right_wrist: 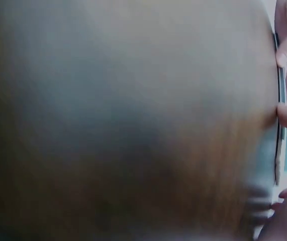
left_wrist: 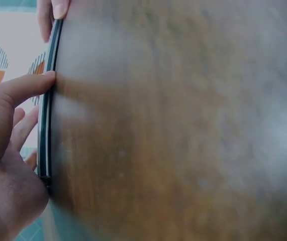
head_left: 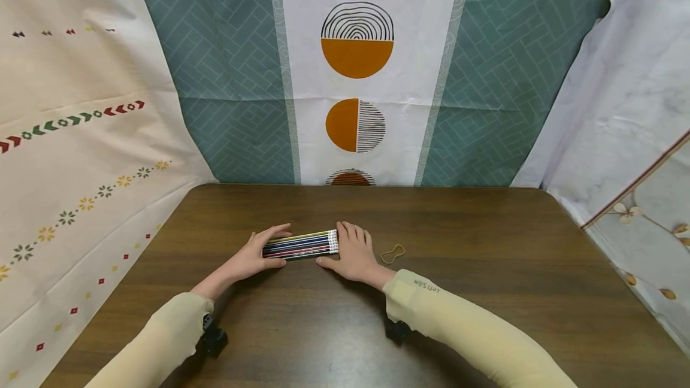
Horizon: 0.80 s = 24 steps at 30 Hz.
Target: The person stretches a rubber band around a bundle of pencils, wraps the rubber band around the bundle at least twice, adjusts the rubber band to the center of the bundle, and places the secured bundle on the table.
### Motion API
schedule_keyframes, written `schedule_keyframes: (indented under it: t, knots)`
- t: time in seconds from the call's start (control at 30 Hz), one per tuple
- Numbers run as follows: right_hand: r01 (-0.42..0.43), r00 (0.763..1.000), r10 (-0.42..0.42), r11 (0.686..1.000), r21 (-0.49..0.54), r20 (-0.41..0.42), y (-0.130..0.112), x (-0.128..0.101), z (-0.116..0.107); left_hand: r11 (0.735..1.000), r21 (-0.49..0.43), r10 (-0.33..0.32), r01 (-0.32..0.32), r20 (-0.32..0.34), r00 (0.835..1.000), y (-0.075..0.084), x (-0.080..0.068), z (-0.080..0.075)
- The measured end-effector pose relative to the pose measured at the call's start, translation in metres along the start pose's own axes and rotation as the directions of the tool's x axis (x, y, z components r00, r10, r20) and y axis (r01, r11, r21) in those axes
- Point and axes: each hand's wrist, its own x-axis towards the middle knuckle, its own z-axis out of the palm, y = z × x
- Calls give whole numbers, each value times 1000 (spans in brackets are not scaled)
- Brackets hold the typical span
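We see a cloth-screened indoor spot, home or studio we cannot tell, shown by the brown table (head_left: 302, 328) low in frame and patterned cloths (head_left: 496, 76) hung across the top.

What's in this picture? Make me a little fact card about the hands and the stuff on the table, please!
Pencils: several, lying side by side
Left hand: holds one end of the pencils, thumb on the near side
Right hand: holds the other end, thumb on the near side too
Band: yellowish loop, around nothing, beside the right hand
Table: brown
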Motion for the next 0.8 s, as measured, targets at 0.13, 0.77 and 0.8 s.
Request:
schedule_keyframes:
  t: [0.13,0.77,0.8]
  knots:
    - [59,998,-59,997,52,2,6,7,-5,1000,-1,-12,12,19,1000,-1,-1,-3]
    - [195,976,-210,964,180,63,13,22,-22,986,142,-96,85,71,993,-1,-4,-26]
    - [192,976,-207,965,180,66,13,22,-23,986,143,-99,88,71,993,-1,-4,-26]
